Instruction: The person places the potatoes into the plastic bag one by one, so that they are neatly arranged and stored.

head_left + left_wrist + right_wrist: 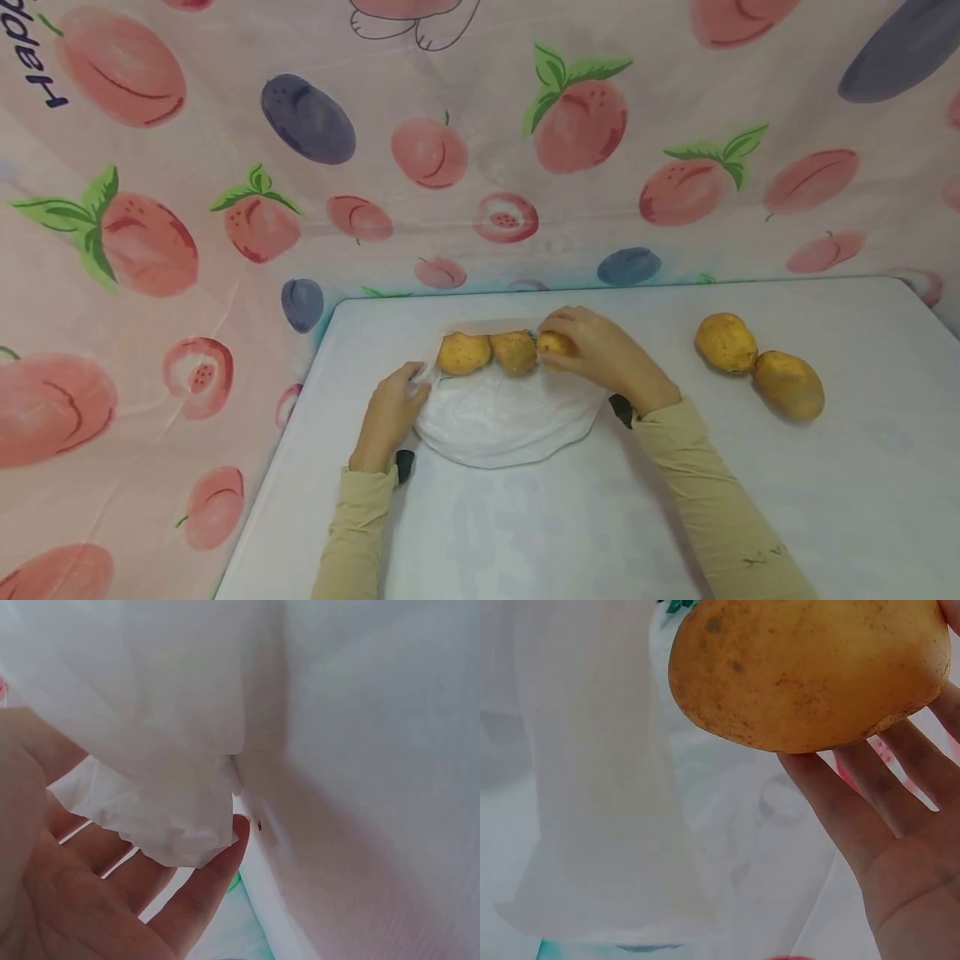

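A thin white plastic bag [502, 417] lies in the middle of the table. My left hand [392, 412] grips the bag's left edge; in the left wrist view, the fingers [202, 896] are behind the white film, with the thumb on its near side. Two potatoes, one at the left [464, 354] and one beside it [514, 352], sit side by side at the bag's far edge. Just right of them, my right hand [600, 354] holds a third potato [810, 675]. Whether the two potatoes lie inside the bag or on it I cannot tell.
On the right of the white table [862, 500] lie two more potatoes, a rounder one [726, 342] and a longer one [788, 384], touching each other. A fruit-printed cloth [480, 150] hangs behind the table and along its left side.
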`<state>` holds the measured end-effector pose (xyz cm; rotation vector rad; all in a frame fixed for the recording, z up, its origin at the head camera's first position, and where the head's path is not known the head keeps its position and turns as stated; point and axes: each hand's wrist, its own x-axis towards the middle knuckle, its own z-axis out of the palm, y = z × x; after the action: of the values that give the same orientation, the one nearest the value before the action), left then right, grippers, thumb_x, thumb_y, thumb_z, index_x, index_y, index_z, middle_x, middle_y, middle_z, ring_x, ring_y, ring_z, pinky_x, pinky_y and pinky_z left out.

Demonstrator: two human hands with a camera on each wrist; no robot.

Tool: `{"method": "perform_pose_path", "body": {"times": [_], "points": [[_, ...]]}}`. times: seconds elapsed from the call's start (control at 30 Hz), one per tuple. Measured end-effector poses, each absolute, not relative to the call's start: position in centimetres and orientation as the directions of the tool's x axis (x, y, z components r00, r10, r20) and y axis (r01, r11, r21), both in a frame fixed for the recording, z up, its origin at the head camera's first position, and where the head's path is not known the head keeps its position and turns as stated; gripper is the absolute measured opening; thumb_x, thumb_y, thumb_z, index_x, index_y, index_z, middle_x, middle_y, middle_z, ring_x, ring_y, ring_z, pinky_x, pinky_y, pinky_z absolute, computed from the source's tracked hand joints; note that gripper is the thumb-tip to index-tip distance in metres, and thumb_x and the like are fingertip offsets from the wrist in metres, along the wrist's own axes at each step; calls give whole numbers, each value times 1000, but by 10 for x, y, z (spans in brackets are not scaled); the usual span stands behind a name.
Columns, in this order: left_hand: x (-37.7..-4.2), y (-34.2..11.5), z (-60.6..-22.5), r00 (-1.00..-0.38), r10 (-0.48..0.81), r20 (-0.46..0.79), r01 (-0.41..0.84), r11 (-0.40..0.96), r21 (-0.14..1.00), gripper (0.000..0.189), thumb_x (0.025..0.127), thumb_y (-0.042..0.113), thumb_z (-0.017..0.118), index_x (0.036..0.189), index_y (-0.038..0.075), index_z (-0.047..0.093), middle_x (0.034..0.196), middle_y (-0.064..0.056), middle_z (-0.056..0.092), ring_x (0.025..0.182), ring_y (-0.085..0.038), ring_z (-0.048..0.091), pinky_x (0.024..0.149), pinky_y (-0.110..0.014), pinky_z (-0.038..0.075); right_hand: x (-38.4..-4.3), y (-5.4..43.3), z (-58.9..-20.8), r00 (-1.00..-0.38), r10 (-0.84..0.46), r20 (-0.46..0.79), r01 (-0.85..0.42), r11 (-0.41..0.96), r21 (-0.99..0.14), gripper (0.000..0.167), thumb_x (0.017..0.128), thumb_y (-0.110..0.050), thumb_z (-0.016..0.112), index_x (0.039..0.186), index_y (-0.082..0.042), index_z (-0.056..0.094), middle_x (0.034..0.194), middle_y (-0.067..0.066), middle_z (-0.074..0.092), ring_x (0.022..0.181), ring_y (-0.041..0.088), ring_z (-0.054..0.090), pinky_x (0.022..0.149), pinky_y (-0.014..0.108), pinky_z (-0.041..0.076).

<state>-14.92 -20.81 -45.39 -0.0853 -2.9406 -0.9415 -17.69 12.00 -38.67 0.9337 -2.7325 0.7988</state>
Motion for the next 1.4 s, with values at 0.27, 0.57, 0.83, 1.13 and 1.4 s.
{"method": "perform_pose_path", "body": {"times": [0.27,0.57,0.83,1.13,1.4], "points": [[-151,-207,-453,-996,51,69,82,812,578,39,97,18,64,132,2,60,134,-18,62,126,-35,57,107,-50,45,-181,117,-394,-819,-517,250,-569,675,-469,41,89,-35,75,115,-5,69,118,12,67,113,31,61,100,49,49],[-152,-209,-455,-995,55,80,91,818,569,39,96,17,65,131,2,60,133,-18,63,124,-36,59,105,-50,47,-188,113,-399,-840,-500,212,-535,696,-480,40,88,-34,75,115,-4,69,116,12,67,108,30,62,94,47,52],[-151,-209,-454,-996,53,72,85,812,577,38,96,18,65,131,2,60,132,-17,63,124,-35,59,105,-50,47,-191,111,-403,-860,-473,192,-500,708,-498,38,87,-32,77,113,-4,70,111,12,68,103,28,63,90,45,53],[-150,-210,-454,-997,47,66,77,809,583,38,96,18,66,130,3,61,133,-17,63,124,-34,59,105,-50,47,-195,109,-408,-879,-431,206,-470,708,-527,42,87,-31,77,116,-2,69,116,15,67,111,32,62,99,48,50],[-151,-211,-457,-996,46,75,82,807,584,38,96,18,66,130,4,61,132,-16,63,125,-34,59,105,-50,47,-199,105,-410,-895,-388,220,-443,720,-535,45,87,-31,77,118,-1,68,120,17,66,113,34,61,100,49,49]]}}
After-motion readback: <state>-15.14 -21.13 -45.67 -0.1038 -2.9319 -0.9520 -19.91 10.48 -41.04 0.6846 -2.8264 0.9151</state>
